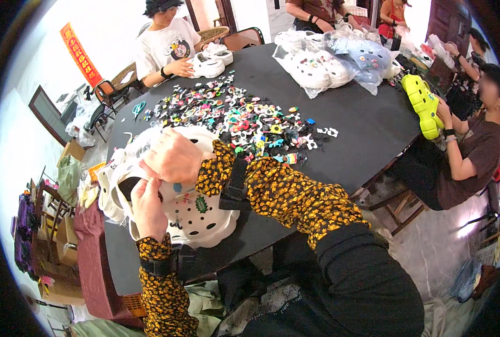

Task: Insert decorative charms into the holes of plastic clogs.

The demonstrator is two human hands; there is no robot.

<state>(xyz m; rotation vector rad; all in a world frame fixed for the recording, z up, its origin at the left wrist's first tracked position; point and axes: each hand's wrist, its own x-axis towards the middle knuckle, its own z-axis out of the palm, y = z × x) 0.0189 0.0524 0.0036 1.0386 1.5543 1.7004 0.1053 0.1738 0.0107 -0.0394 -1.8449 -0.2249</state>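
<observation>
Several white clogs sit close together at the near left of the table. The nearest white clog (208, 227) has round holes and carries charms, among them a green leaf-like charm (201, 204) and a dark one. Above the clogs, my left hand (148, 206) and my right hand (174, 154) meet fingertip to fingertip in front of a clog's opening. Both are closed in a pinch, and whatever lies between the fingers is too small or hidden to name. Just beyond the clogs spreads a large heap of small colourful shoe charms (244, 121).
The black table (362, 121) curves away to the right. White and pale-blue clogs in clear bags (328, 64) stand at its far side. One person handles white clogs (209, 63) across the table; another at the right holds a lime-green clog (422, 106). More people work behind.
</observation>
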